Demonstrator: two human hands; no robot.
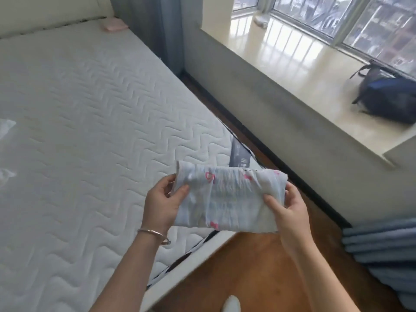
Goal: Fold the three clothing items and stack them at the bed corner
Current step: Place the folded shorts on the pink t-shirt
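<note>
Left hand and right hand grip garment over mattress, backpack beyond.

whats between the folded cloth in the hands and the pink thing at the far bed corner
Just bare mattress from the folded cloth to the pink item, in the head view.

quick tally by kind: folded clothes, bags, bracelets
folded clothes: 2 (white printed garment, pink folded cloth)
bags: 1 (backpack)
bracelets: 1 (bracelet)
total: 4
</note>
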